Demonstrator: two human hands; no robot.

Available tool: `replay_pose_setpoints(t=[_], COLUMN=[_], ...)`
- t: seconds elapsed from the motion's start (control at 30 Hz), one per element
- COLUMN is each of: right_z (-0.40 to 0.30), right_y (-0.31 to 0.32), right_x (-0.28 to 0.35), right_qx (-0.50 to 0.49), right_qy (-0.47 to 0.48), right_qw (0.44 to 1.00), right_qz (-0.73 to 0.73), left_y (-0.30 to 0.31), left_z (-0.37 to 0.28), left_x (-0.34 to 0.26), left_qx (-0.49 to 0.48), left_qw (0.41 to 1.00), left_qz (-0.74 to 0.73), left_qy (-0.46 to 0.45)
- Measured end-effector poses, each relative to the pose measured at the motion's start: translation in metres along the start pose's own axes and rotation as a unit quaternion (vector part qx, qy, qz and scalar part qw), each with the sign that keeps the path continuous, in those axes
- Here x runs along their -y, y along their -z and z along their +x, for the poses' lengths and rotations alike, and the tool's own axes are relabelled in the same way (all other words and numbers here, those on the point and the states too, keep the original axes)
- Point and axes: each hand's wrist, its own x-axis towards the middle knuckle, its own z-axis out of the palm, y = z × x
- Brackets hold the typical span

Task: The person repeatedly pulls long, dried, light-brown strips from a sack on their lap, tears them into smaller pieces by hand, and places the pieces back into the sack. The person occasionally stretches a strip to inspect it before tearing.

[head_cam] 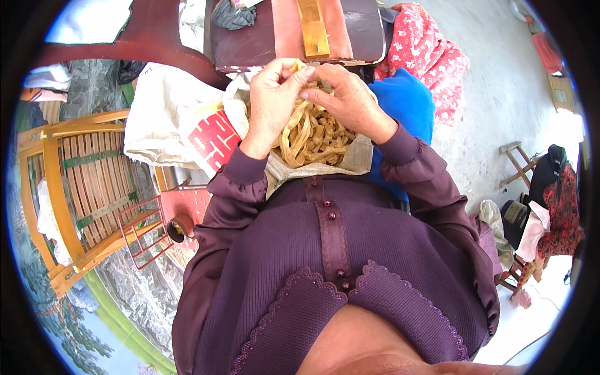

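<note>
My left hand (273, 96) is raised over an open woven sack (358, 159), its thumb and forefinger pinching a small yellowish piece of dried strip (296, 66). Close against it, my right hand (344, 101) has its fingers bent inward, the fingertips meeting the left thumb. Whether the right fingers also grip the piece is hidden. Below both hands, the sack holds many yellowish-brown dried strips (323, 140), some long and folded, others short and knotted-looking. The sack rests against my lap, its rim folded outward.
Beyond the sack stands a dark padded seat (243, 47) bearing a wooden block (313, 28). A white bag (164, 117) with red print lies left, near a slatted wooden chair (93, 183) and a brown cup (180, 228). Blue cloth (405, 103) and red floral fabric (422, 51) hang right.
</note>
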Motion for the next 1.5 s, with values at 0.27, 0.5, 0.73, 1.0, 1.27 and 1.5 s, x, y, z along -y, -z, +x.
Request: replay_pose_setpoints(t=[0.27,0.5,0.73,1.0,1.27,1.5], right_z=[0.001,-0.006,-0.024,0.006,0.007,0.005], right_y=[-0.003,-0.004,-0.033,-0.007,-0.003,0.0], right_x=[-0.015,0.007,-0.001,0.008,0.004,0.026], right_qx=[-0.12,-0.092,-0.029,-0.146,-0.012,-0.039], right_qy=[-0.032,0.18,-0.044,0.076,-0.252,-0.052], right_qw=[0.987,0.978,0.966,0.986,0.777,0.995], right_qz=[0.102,-0.058,0.253,0.019,0.576,0.081], left_y=[-0.006,-0.009,0.001,-0.009,-0.003,0.003], left_z=[-0.007,-0.022,-0.014,-0.017,-0.008,-0.005], left_x=[-0.006,0.002,0.007,0.008,-0.01,-0.01], left_qx=[0.03,0.047,0.032,0.168,-0.062,-0.036], left_qw=[0.968,0.885,0.9,0.95,0.936,0.933], left_qz=[-0.236,-0.35,-0.329,-0.152,0.233,0.238], left_qy=[0.079,0.303,0.284,0.216,-0.258,-0.268])
